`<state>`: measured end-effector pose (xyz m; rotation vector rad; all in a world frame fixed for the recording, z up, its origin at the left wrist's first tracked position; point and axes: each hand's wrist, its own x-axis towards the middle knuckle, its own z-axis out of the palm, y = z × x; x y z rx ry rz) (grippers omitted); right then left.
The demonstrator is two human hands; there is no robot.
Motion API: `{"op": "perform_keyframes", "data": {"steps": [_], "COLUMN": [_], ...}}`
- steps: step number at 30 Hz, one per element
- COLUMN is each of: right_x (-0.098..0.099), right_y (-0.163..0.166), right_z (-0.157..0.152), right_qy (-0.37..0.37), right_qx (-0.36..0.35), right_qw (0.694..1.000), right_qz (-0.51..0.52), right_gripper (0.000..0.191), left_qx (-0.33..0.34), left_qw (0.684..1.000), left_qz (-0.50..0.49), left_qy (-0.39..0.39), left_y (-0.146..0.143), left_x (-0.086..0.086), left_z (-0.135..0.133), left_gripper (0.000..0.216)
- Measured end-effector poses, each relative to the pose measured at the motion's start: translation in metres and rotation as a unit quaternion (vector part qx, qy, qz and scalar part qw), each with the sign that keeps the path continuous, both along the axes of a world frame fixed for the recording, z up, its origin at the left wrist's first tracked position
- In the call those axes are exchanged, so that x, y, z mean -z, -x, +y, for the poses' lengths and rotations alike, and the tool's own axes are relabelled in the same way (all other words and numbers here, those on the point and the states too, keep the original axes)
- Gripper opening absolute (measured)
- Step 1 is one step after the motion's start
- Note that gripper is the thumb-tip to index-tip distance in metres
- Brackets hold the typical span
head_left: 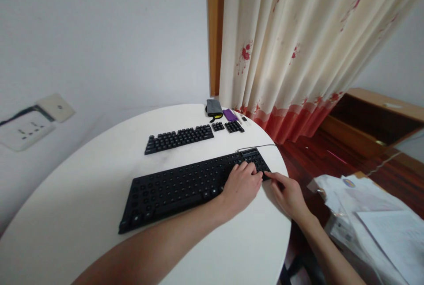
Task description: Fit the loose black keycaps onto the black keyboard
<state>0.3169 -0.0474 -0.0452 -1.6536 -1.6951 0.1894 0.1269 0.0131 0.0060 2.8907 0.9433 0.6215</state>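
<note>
1. Bare left forearm (155, 245) lies closest in the head view, crossing the near edge of a long black plastic keyboard (179, 190), which sits on a round white tabletop (82, 214). Clock positions below run from the keyboard's middle.
2. At three o'clock, the left hand (241, 185) rests with fingers curled close together on the number pad, covering part of it; whether it grips anything cannot be told.
3. Just beyond, the right hand (288, 194) points its index finger at the keyboard's right corner, thumb near; I cannot tell whether anything is pinched.
4. At one o'clock, a grey fabric pouch (214, 107) shows yellow at its lower edge; its contents are hidden. Beside it lies a flat purple piece (229, 115).
5. Between twelve and one, black keycaps (180, 138) form one large and two small blocks.
6. At two o'clock, a wooden cabinet (391, 104) has a dark open compartment.
7. Between three and four, a see-through plastic bag (341, 229) lies near a white printed sheet (391, 236).
8. Behind the table, at one, hangs a cream-and-red floral curtain (265, 55).
</note>
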Motion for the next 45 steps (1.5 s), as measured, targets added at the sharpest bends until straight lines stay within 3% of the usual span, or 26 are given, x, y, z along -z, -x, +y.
{"op": "perform_keyframes", "data": {"steps": [27,45], "right_x": [-0.0005,-0.0043], "right_y": [0.0053,0.0059], "right_z": [-0.0009,-0.0002], "right_qy": [0.02,0.027], "right_qx": [0.028,0.026], "right_qw": [0.999,0.999], "right_qz": [0.032,-0.016], "right_gripper": [0.032,0.032], "left_qx": [-0.02,-0.022], "left_qw": [1.0,1.0], "left_qz": [-0.001,-0.006], "left_qy": [0.009,0.011], "left_y": [0.0012,-0.0002], "left_x": [0.001,0.0006], "left_z": [-0.0037,-0.0039], "left_gripper": [0.024,0.024]}}
